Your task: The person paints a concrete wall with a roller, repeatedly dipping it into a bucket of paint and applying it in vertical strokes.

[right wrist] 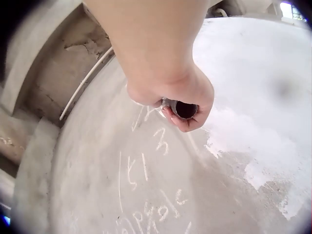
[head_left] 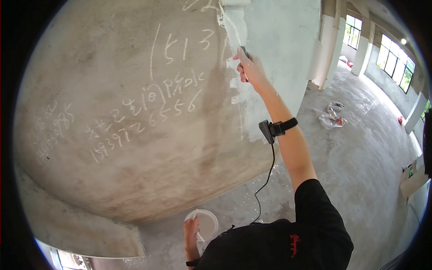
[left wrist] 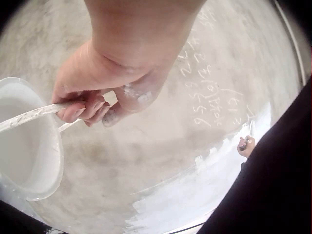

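Observation:
My right hand (head_left: 252,72) is raised to the wall, its fingers curled around a tool's dark handle (head_left: 244,50). In the right wrist view, the round, hollow butt of the handle (right wrist: 185,109) shows below the fist; I cannot tell what kind of tool it is. Beside it runs the edge between bare grey-brown wall (head_left: 180,135) and a pale coating (head_left: 279,54). Down low, my left hand (left wrist: 117,78) grips the white handle (left wrist: 34,117) of a white bucket (left wrist: 59,161). Inside the bucket is pale, whitish material, seen from above in the head view.
Chalk-like numbers and characters (head_left: 171,108) cover the bare wall. White spots dot the concrete floor (head_left: 360,148) below. Plastic bags (head_left: 332,118) lie on the floor to the right, before columns and windows (head_left: 396,60). A black cable (head_left: 270,175) hangs from the right wrist camera.

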A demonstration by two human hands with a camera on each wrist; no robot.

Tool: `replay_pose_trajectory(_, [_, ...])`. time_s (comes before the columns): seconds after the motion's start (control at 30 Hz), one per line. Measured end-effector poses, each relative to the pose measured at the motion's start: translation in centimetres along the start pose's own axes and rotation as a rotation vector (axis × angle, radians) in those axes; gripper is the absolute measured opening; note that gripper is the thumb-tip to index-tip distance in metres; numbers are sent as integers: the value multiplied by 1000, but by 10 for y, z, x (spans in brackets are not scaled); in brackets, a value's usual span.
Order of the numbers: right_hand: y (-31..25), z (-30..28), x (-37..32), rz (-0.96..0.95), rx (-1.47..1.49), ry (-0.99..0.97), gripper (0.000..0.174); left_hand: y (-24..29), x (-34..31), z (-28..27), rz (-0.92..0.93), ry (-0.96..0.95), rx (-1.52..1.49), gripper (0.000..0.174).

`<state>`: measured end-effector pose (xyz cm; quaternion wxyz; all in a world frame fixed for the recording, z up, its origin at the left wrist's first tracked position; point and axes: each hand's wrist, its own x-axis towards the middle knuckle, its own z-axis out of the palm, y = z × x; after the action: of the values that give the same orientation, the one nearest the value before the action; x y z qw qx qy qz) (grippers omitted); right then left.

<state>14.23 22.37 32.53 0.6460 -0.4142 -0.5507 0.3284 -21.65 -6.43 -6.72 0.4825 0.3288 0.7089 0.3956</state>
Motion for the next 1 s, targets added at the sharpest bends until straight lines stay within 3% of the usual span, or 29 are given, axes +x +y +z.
replay_pose_trajectory(0.2, [80,-9,-25,108,-37,-37,46,7,-9,4,-35,31,49,30])
replay_pose_trajectory(0.27, [115,-16,-38,68,-186,2,49,6,-8,7,-35,42,59,31])
replay_pose_trajectory(0.4, [162,-32,-78,181,-289,-27,50,4,-1,13,-66,40,118,34])
replay_pose_trajectory(0.47, [189,-37,-99,129,-278,-22,50,5,2,25,-92,37,121,35])
replay_pose_trajectory(0.53, [208,-44,-121,220,-317,-56,47,10,2,35,-78,28,240,37])
replay_pose_trajectory(0.7, [261,-62,-166,91,-233,-39,42,22,-9,50,-118,113,269,39])
replay_pose_trajectory(0.77, [273,-72,-183,341,-288,-71,43,26,-11,59,-140,123,251,39])
replay_pose_trajectory(1.0, [308,-88,-219,411,-249,-38,40,29,-29,78,-80,48,170,39])
